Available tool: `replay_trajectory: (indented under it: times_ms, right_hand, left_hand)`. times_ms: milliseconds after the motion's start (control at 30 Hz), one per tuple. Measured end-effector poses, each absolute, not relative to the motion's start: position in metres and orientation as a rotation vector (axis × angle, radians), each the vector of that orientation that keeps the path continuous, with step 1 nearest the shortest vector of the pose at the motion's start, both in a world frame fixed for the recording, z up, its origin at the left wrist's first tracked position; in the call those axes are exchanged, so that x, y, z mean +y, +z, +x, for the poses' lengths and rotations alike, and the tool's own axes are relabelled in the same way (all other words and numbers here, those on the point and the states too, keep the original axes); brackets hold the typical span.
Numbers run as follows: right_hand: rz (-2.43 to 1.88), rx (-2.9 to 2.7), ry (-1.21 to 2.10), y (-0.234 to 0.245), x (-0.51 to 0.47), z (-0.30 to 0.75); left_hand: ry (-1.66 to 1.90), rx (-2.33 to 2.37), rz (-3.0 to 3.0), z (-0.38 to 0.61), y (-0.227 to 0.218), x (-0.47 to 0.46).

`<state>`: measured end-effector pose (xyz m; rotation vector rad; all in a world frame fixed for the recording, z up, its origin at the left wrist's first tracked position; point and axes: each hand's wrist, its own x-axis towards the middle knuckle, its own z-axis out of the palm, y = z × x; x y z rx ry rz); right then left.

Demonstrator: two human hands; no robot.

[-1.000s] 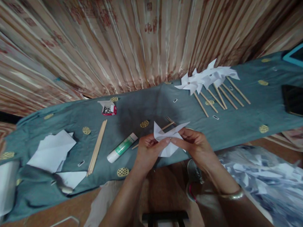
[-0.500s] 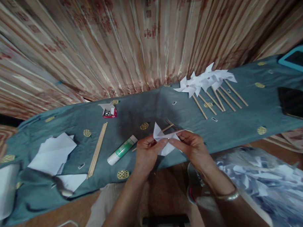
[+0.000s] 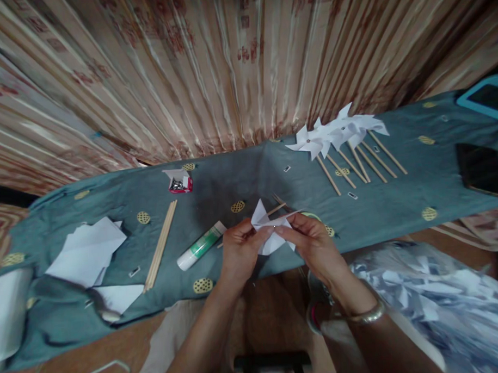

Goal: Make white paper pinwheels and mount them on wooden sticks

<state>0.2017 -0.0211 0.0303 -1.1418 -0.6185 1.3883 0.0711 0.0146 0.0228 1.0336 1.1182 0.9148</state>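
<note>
A white paper pinwheel (image 3: 272,241) is held above the near edge of the cloth-covered table, with a small shiny pin head at its centre. My left hand (image 3: 240,251) pinches its left side between thumb and fingers. On the right side, my right hand (image 3: 316,239) grips the paper, its thumb close to the centre. Behind the pinwheel a wooden stick (image 3: 276,209) lies partly hidden, beside what look like scissors (image 3: 283,201), mostly covered by the hand and paper. Just left of my left hand is a green and white glue stick (image 3: 201,246).
Finished pinwheels (image 3: 340,133) on sticks lie in a row at the back right. Further left are a small red box of metal pins (image 3: 180,182), a bundle of wooden sticks (image 3: 160,246) and stacked white paper (image 3: 88,252). A dark phone (image 3: 483,168) and a blue-framed tablet (image 3: 486,97) lie far right.
Both hands still hold the pinwheel. My right hand has shifted slightly, its thumb drawn a little away from the pin at the centre.
</note>
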Motion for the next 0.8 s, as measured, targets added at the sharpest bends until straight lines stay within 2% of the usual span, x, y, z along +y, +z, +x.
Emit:
replay_trajectory:
  times_ms: [800]
  right_hand:
    - [-1.139,-0.57,1.39,0.0264,-0.0191,0.1981]
  left_hand:
    - [0.997,1.049,0.801,0.0756,0.0311,0.0146]
